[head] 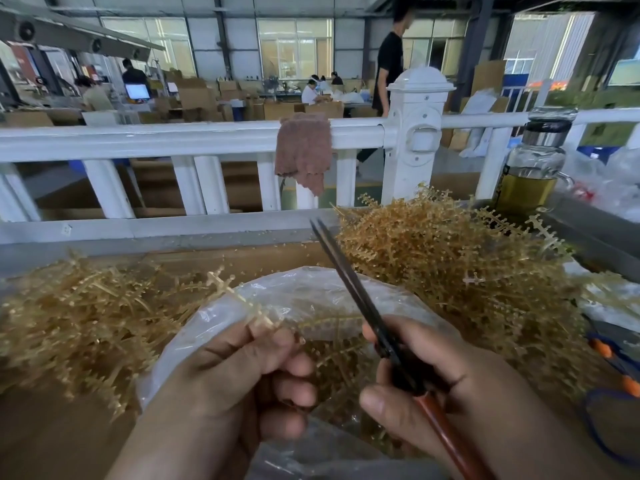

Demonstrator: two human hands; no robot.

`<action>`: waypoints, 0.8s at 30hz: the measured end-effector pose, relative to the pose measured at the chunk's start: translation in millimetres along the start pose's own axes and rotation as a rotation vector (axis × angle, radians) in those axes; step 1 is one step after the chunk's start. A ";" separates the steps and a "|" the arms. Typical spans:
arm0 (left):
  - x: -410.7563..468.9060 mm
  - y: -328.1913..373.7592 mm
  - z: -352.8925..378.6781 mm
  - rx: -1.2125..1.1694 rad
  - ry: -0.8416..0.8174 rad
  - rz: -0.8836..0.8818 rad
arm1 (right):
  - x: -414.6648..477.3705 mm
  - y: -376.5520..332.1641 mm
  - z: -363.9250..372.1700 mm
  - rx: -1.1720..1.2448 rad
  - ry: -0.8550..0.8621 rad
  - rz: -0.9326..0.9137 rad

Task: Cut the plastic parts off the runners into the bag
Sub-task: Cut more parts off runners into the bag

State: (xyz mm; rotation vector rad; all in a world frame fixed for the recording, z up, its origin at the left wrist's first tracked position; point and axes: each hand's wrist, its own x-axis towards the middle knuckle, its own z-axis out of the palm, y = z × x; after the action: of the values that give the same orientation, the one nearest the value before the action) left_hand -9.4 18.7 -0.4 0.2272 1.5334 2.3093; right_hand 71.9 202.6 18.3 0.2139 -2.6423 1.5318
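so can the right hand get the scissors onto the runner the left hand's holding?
Probably yes. The right hand grips the scissors just beside the runner pinched in the left hand, above the bag, with nothing between them.

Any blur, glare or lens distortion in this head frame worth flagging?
Head view: wide-angle lens leans the railing posts at the left edge; left runner pile looks smeared, scissors and held runner sharper; windows bright, not blown out.
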 end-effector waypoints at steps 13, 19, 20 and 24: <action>-4.1 2.4 -8.1 -0.004 0.069 0.208 | -4.2 -6.4 -5.6 -0.387 0.053 0.085; -5.3 2.4 -5.2 -0.005 0.145 0.287 | -5.2 -0.5 -2.7 -0.513 0.019 0.103; -5.8 3.1 -3.9 -0.009 0.151 0.296 | -4.7 1.5 -2.5 -0.516 0.007 0.098; -6.7 3.9 -1.1 -0.015 0.141 0.310 | -3.6 4.1 -1.8 -0.515 -0.010 0.082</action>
State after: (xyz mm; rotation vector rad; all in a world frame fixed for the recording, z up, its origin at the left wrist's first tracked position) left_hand -4.4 13.8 3.1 0.3247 1.6462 2.6241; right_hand 74.7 206.5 15.2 0.0758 -2.9673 0.8152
